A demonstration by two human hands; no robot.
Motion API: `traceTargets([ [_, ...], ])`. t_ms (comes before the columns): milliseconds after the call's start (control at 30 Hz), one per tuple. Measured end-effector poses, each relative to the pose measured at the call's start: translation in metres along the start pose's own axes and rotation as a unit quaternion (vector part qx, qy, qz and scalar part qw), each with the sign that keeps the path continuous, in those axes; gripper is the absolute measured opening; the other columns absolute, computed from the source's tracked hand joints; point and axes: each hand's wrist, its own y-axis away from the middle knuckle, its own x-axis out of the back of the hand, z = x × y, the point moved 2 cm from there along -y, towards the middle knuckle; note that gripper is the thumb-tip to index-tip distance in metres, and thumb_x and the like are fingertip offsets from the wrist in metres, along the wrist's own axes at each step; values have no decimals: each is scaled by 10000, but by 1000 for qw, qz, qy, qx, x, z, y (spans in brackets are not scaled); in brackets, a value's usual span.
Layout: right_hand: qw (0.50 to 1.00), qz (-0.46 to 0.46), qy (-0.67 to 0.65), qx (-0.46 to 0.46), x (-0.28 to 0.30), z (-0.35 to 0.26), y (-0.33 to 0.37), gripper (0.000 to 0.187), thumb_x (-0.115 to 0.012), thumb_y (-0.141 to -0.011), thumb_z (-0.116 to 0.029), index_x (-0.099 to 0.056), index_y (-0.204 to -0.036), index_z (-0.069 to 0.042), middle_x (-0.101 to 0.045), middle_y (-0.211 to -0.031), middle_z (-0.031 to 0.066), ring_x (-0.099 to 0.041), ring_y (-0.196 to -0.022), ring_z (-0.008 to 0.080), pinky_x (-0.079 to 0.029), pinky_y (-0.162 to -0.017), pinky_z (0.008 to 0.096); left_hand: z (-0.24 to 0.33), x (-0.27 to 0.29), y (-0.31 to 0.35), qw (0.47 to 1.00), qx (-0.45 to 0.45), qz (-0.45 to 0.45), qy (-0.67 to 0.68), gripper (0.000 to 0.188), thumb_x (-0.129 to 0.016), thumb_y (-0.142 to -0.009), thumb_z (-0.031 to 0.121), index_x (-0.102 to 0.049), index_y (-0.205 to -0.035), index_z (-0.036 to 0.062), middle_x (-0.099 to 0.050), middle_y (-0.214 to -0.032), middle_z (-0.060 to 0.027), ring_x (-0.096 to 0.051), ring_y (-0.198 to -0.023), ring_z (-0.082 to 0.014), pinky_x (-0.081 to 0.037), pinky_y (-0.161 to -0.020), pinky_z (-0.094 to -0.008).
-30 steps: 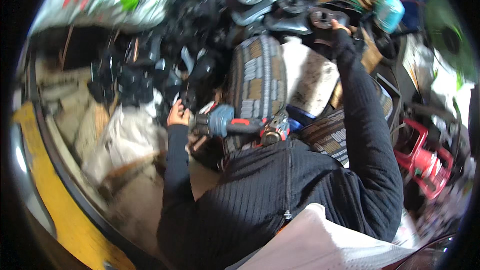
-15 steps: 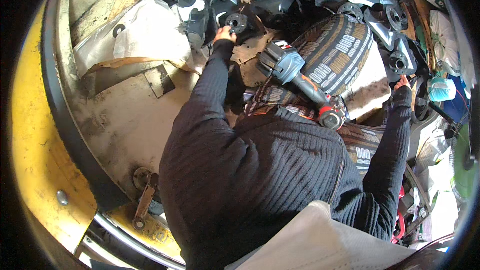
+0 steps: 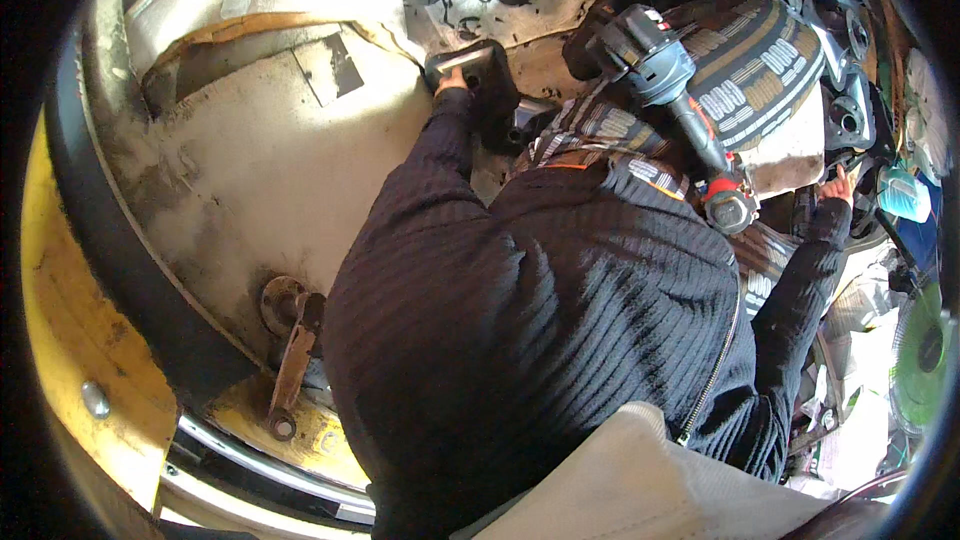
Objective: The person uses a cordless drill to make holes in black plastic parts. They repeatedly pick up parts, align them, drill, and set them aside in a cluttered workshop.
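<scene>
Head view | pale stained floor [image 3: 270, 160] spreads at left | cordless power tool [image 3: 690, 120] lies across patterned cloth [image 3: 755, 65] | black bracket [image 3: 492, 90] sits beyond the lap; gripping it looks like the step in hand | left hand [image 3: 453, 83]: fingers closed over its edge, needing, I'd judge, a steady hold for any next move | right hand [image 3: 838, 186]: fingers loosely spread, nothing seen in them

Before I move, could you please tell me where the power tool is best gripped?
Probably around the slim middle handle of the power tool, coming from above on the right hand's side: it is narrower than the bulky ends, and its upper face looks uncovered.
</scene>
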Motion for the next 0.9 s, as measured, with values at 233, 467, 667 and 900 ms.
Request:
traceTargets([
  [233, 995, -57, 80, 24, 25, -21, 96, 467, -484, -901, -348, -410, -1305, -125, -257, -512, -79, -285, -464, 78, -255, -430, 269, 52, 56, -34, 994, -84, 67, 7, 599, -730, -636, 286, -512, -1171, 130, -578, -1087, -193, -569, -999, -359, -478, -833, -431],
  [467, 988, -143, -16, 51, 85, 2, 81, 499, -455, -917, -340, -368, -1322, -61, -301, -460, -75, -276, -400, 43, -280, -401, 208, 70, 78, -43, 972, -135, 161, 107, 601, -734, -628, 296, -462, -1127, 104, -567, -1049, -237, -561, -969, -409, -489, -796, -446],
  [667, 977, -203, -48, 35, 110, -7, 133, 516, -472, -904, -274, -329, -1337, -33, -331, -541, -74, -297, -457, 56, -285, -468, 205, 94, 43, -51, 943, -106, 214, 231, 658, -751, -614, 200, -402, -1165, 113, -499, -1137, -209, -545, -1014, -365, -461, -853, -424],
  [900, 933, -296, -198, -41, 122, 6, 185, 538, -414, -834, -75, -289, -1350, 12, -411, -746, 28, -403, -604, 99, -363, -543, 205, 95, 59, -83, 984, -167, 24, -65, 661, -737, -632, 376, -460, -1174, 118, -540, -1125, -211, -532, -1059, -341, -446, -877, -427],
])
